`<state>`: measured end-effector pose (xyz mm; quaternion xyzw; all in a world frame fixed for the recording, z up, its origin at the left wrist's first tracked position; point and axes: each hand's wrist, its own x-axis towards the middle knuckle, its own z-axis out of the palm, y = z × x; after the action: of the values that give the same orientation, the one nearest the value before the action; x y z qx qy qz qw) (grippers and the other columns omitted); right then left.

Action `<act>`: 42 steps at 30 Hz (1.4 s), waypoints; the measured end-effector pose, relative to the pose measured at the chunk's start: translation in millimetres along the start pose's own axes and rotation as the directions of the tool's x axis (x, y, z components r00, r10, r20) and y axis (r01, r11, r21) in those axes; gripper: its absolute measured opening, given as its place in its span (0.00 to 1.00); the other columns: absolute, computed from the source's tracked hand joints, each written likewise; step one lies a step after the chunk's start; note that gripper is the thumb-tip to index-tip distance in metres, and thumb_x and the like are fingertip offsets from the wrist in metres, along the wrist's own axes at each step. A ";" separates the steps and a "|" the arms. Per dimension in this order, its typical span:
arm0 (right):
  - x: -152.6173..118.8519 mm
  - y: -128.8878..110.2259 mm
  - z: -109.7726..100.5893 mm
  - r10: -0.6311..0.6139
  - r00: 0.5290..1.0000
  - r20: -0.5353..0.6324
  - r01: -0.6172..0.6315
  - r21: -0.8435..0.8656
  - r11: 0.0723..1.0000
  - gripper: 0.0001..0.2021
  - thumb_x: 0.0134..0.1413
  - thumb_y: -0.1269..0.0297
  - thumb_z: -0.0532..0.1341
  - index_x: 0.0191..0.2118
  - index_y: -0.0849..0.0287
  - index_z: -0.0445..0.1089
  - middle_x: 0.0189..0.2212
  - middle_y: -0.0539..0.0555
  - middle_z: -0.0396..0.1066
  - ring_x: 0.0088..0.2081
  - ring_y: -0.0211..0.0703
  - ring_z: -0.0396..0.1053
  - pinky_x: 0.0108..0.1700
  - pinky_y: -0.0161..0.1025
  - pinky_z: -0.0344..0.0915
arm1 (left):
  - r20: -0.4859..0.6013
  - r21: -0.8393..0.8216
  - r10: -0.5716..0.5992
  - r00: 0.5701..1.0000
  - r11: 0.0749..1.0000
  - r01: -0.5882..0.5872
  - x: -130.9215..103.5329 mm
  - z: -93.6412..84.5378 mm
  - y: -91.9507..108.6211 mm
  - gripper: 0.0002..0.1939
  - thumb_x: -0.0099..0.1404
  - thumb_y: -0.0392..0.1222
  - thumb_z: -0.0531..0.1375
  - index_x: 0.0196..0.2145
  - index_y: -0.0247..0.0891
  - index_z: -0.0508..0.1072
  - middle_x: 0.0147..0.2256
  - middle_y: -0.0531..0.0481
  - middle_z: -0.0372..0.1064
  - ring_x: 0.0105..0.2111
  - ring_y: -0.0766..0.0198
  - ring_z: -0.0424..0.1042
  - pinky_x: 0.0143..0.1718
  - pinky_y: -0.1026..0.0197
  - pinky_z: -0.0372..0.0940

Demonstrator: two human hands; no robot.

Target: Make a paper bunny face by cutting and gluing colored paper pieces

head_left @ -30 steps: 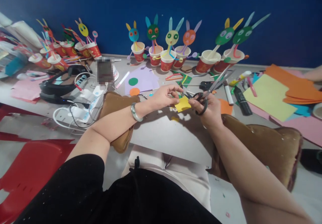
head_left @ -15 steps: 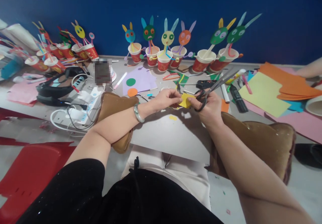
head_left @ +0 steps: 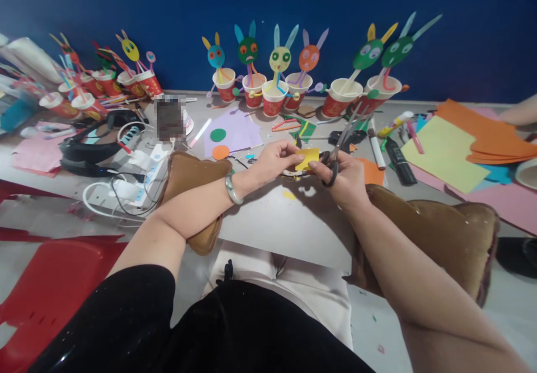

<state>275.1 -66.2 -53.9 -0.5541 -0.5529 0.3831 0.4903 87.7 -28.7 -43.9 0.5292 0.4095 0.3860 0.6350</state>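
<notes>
A small piece of yellow paper [head_left: 307,159] is held up between both hands above the table. My left hand [head_left: 274,163] pinches its left edge between thumb and fingers. With thumb and fingertips my right hand [head_left: 346,180] grips the paper's right side, and the same hand has a pair of scissors [head_left: 344,132] by its dark handles. The blades point up and away, clear of the paper. Under the hands, small yellow scraps [head_left: 289,194] lie on the grey table [head_left: 268,216].
Red paper cups [head_left: 274,103] with paper rabbit figures line the blue wall. Brown cushions [head_left: 197,180] flank the work spot. To the left are a power strip [head_left: 153,174] and cables; to the right, markers [head_left: 398,163] and coloured paper [head_left: 444,152]. Another person's arm [head_left: 520,114] shows at far right.
The yellow paper has turned flatter towards the camera, showing more of its face. The scissors in my right hand have swung to point more upright. My left hand has barely shifted.
</notes>
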 end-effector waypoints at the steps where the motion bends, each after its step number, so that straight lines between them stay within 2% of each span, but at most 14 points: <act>1: -0.2 -0.2 0.5 0.007 1.000 0.006 -0.007 -0.007 1.000 0.26 0.38 0.45 0.82 0.26 0.54 0.69 0.22 0.48 0.70 0.24 0.39 0.64 0.27 0.38 0.63 | 0.003 -0.004 -0.003 1.000 1.000 0.003 0.2 0.3 -0.8 0.10 0.67 0.31 0.67 0.33 0.37 0.68 0.28 0.59 0.70 0.27 0.75 0.69 0.35 0.66 0.66; 6: -0.3 -0.2 1.6 0.028 1.000 -0.003 -0.027 0.024 0.999 0.22 0.34 0.52 0.82 0.28 0.55 0.71 0.23 0.47 0.70 0.25 0.38 0.64 0.26 0.36 0.62 | 0.100 0.056 -0.075 0.992 0.996 0.070 2.1 -3.3 -4.6 0.12 0.65 0.32 0.69 0.32 0.38 0.67 0.25 0.58 0.70 0.26 0.72 0.72 0.33 0.65 0.66; 9: 0.2 0.9 1.8 0.007 0.998 0.054 -0.009 0.027 1.000 0.20 0.33 0.55 0.81 0.26 0.55 0.71 0.22 0.47 0.69 0.24 0.37 0.62 0.26 0.36 0.62 | 0.197 0.132 -0.103 0.975 0.988 0.077 2.7 -7.1 -3.3 0.10 0.64 0.31 0.68 0.36 0.37 0.70 0.26 0.57 0.72 0.26 0.70 0.72 0.32 0.65 0.64; 12: 0.4 3.1 1.8 -0.036 0.995 0.097 0.034 0.022 0.999 0.20 0.33 0.56 0.80 0.25 0.54 0.70 0.22 0.46 0.67 0.24 0.37 0.61 0.26 0.37 0.62 | 0.276 0.238 -0.038 0.960 0.971 -0.031 2.3 -10.3 1.4 0.07 0.65 0.34 0.66 0.31 0.36 0.71 0.25 0.58 0.69 0.25 0.72 0.67 0.30 0.65 0.58; 14: 0.5 5.1 1.6 -0.054 0.995 0.078 0.053 0.020 0.998 0.20 0.34 0.55 0.80 0.25 0.54 0.70 0.22 0.46 0.67 0.25 0.37 0.62 0.27 0.37 0.61 | 0.280 0.340 0.033 0.960 0.931 -0.131 2.1 -12.3 5.4 0.15 0.66 0.36 0.66 0.24 0.37 0.67 0.22 0.59 0.61 0.24 0.73 0.60 0.30 0.64 0.53; 16: 0.8 7.1 1.3 -0.068 0.996 0.052 0.068 0.010 0.998 0.20 0.34 0.54 0.80 0.25 0.54 0.70 0.23 0.47 0.68 0.26 0.38 0.62 0.27 0.36 0.62 | 0.269 0.416 0.079 0.960 0.889 -0.189 2.7 -14.4 8.7 0.19 0.66 0.38 0.67 0.20 0.37 0.66 0.21 0.60 0.57 0.25 0.72 0.57 0.31 0.62 0.51; 21: 1.6 9.1 1.4 -0.081 0.996 0.047 0.081 0.002 0.997 0.20 0.35 0.54 0.80 0.24 0.54 0.69 0.23 0.47 0.67 0.26 0.38 0.62 0.28 0.37 0.62 | 0.319 0.446 0.045 0.947 0.874 -0.192 7.1 -21.5 8.9 0.13 0.67 0.42 0.67 0.25 0.36 0.75 0.22 0.58 0.61 0.26 0.71 0.58 0.32 0.62 0.53; 27: -1.0 4.8 1.8 -0.060 0.991 0.123 0.059 0.017 0.998 0.20 0.36 0.55 0.80 0.26 0.54 0.69 0.22 0.47 0.66 0.27 0.39 0.65 0.29 0.37 0.65 | 0.396 0.407 0.064 0.916 0.882 -0.237 9.1 -25.5 6.7 0.12 0.64 0.42 0.68 0.25 0.35 0.77 0.25 0.55 0.66 0.29 0.69 0.63 0.33 0.63 0.56; 31: -2.1 2.7 1.5 -0.054 0.994 0.092 0.053 0.019 0.998 0.19 0.37 0.53 0.79 0.27 0.53 0.69 0.23 0.47 0.67 0.26 0.40 0.65 0.28 0.38 0.65 | 0.405 0.372 -0.012 0.914 0.916 -0.153 6.5 -25.8 12.2 0.16 0.66 0.45 0.68 0.24 0.35 0.76 0.23 0.57 0.62 0.25 0.72 0.59 0.30 0.63 0.53; 36: -1.1 2.1 1.5 -0.054 0.998 0.031 0.054 -0.010 0.998 0.15 0.39 0.55 0.76 0.27 0.53 0.70 0.23 0.49 0.70 0.25 0.41 0.65 0.27 0.39 0.63 | 0.309 0.338 -0.085 0.947 0.941 -0.025 4.3 -26.2 16.2 0.16 0.71 0.40 0.65 0.24 0.36 0.72 0.17 0.60 0.59 0.17 0.75 0.57 0.23 0.66 0.51; 39: -2.0 1.1 1.8 -0.043 0.999 -0.004 0.043 -0.017 0.999 0.15 0.39 0.56 0.76 0.27 0.53 0.71 0.23 0.49 0.72 0.25 0.41 0.66 0.29 0.39 0.65 | 0.288 0.253 -0.176 0.941 0.962 0.102 2.9 -23.3 16.5 0.13 0.76 0.40 0.62 0.31 0.36 0.74 0.15 0.60 0.62 0.13 0.74 0.57 0.19 0.67 0.53; 42: -3.0 -0.1 2.0 -0.015 1.000 -0.020 0.015 -0.021 1.000 0.15 0.41 0.55 0.77 0.27 0.54 0.73 0.24 0.50 0.73 0.25 0.41 0.67 0.28 0.39 0.65 | 0.262 0.198 -0.215 0.941 0.966 0.165 1.2 -20.1 17.6 0.08 0.78 0.38 0.59 0.40 0.34 0.77 0.16 0.59 0.68 0.11 0.75 0.58 0.17 0.69 0.53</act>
<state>272.9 -68.9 -54.7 -0.5590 -0.5562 0.3679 0.4928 68.5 -18.0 -28.8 0.5897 0.3963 0.2065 0.6727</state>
